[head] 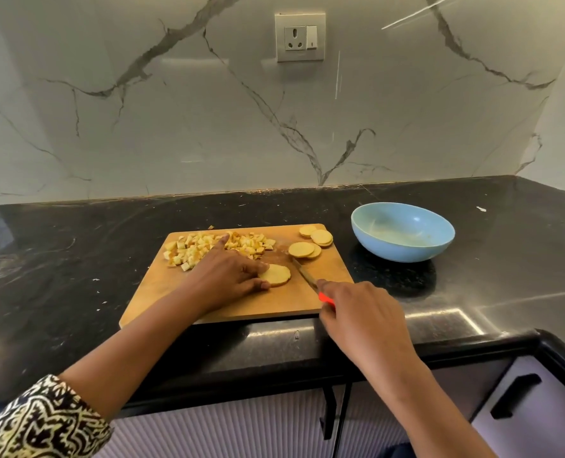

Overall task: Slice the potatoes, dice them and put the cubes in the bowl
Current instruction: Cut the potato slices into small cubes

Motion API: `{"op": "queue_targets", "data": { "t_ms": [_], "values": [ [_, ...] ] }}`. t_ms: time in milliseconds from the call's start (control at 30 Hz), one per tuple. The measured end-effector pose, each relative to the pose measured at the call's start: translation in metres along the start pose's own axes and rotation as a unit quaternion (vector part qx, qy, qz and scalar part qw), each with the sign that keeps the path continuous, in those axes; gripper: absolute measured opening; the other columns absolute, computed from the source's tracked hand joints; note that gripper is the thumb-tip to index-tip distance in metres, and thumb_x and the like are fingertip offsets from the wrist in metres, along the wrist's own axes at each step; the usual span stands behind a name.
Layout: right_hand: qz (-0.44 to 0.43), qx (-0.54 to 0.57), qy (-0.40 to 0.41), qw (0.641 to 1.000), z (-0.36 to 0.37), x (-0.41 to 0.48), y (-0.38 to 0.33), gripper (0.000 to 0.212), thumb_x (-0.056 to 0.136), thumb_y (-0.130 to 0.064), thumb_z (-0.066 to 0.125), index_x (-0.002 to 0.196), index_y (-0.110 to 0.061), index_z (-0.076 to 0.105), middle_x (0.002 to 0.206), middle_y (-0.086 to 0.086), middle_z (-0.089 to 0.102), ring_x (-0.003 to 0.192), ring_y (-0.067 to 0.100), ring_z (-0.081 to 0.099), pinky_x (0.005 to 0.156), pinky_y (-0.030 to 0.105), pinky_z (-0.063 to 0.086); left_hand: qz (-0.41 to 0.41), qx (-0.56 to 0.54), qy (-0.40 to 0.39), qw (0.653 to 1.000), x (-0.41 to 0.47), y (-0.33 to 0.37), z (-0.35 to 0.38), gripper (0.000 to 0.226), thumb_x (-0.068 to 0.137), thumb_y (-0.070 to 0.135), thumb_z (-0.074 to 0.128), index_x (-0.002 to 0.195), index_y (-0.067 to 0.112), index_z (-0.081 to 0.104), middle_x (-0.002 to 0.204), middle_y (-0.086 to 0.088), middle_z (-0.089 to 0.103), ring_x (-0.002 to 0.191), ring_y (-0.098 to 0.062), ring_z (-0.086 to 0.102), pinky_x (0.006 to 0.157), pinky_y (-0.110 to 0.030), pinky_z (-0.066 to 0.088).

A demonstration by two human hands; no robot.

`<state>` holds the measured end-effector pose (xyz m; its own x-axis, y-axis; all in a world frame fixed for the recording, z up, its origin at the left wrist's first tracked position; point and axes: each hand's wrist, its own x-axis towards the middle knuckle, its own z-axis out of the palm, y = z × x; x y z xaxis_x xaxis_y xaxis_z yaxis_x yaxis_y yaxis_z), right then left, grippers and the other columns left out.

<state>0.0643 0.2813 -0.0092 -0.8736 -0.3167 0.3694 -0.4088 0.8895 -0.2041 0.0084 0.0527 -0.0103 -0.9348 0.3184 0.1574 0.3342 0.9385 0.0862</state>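
Observation:
A wooden cutting board [267, 305] lies on the black counter. My left hand [228, 276] holds a round potato slice [277, 275] flat on the board between fingers and thumb. My right hand [357, 312] grips a knife [302, 272] by its red handle, with the blade lying on the board just right of that slice. A pile of potato cubes [215, 247] sits at the board's far left. Several more round slices [310, 244] lie at the board's far right corner. A light blue bowl [403, 231] stands to the right of the board, with no cubes in it.
The marble wall with a power socket [300, 37] rises behind the counter. The counter's front edge [274, 365] runs just below the board, with cabinet doors and black handles [514, 396] underneath. Small white scraps dot the counter left of the board.

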Motion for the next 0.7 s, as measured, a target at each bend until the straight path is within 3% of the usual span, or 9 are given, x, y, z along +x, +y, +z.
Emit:
{"op": "queue_targets", "data": {
  "t_ms": [500,700],
  "values": [
    [0.003,-0.001,0.002,1.0,0.006,-0.002,-0.003,0.042,0.1,-0.031,0.04,0.141,-0.036,0.042,0.102,-0.004,0.066,0.09,0.017,0.061,0.065,0.025,0.042,-0.015,-0.011,0.038,0.999,-0.002,0.007,0.004,0.048,0.09,0.054,0.049,0.13,0.027,0.054,0.118,0.004,0.066,0.117,-0.004,0.053,0.109,-0.023,-0.01],
    [-0.001,0.008,0.003,1.0,0.007,-0.002,-0.005,0.041,0.1,-0.032,0.04,0.141,-0.036,0.042,0.1,-0.006,0.066,0.087,0.015,0.06,0.064,0.024,0.04,-0.007,-0.01,0.069,0.998,0.0,0.011,0.009,0.047,0.089,0.052,0.053,0.129,0.026,0.056,0.129,0.007,0.06,0.123,-0.005,0.048,0.11,-0.024,-0.005]
  ]
}}
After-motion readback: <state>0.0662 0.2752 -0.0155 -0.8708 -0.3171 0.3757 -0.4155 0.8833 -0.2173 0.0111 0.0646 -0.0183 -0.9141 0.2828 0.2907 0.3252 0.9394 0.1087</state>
